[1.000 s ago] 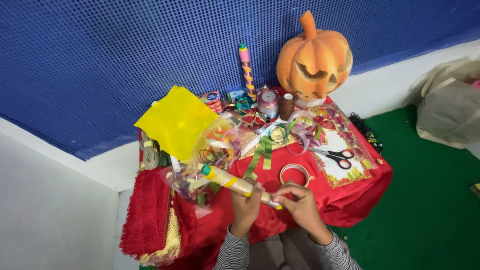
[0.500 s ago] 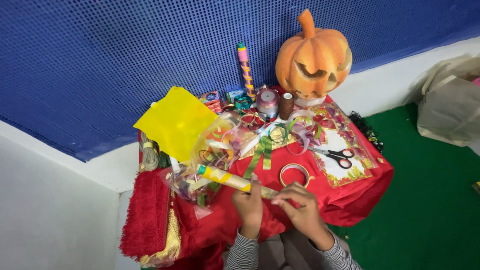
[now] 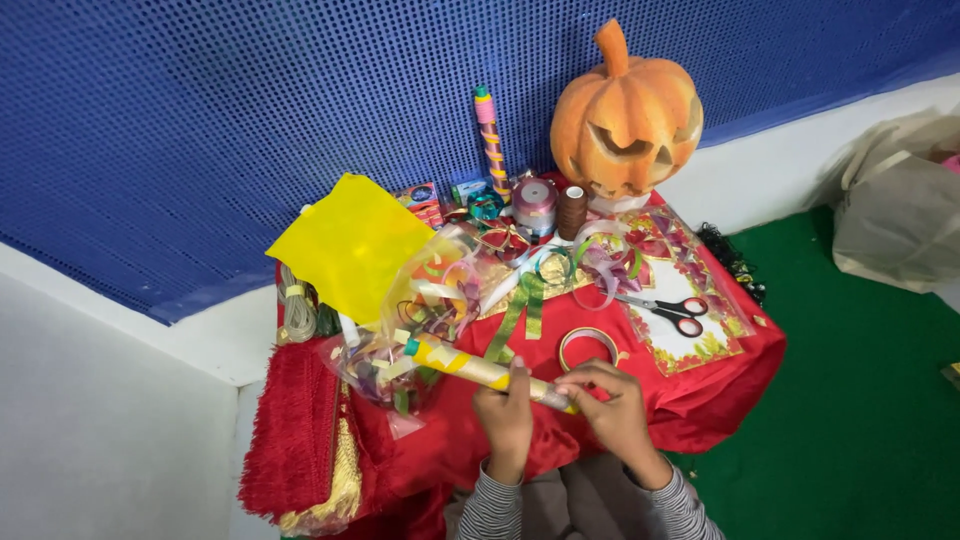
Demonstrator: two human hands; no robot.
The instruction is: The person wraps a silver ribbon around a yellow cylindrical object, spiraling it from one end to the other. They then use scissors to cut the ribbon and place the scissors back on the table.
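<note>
Striped tube (image 3: 485,372): one, gripped by left hand (image 3: 505,418), right hand (image 3: 610,408).

Left hand (image 3: 505,412) and right hand (image 3: 612,408) gripping a yellow-wrapped tube (image 3: 485,372), slanted toward 10 o'clock over a red-draped table (image 3: 720,385). Tape ring (image 3: 588,346) just beyond; scissors (image 3: 668,310) at 2 o'clock; carved pumpkin (image 3: 625,120) at 1 o'clock; yellow sheet (image 3: 350,245) at 11.

Orange pumpkin (image 3: 625,115), red cloth (image 3: 720,390) — yellow-striped tube (image 3: 480,369).
</note>
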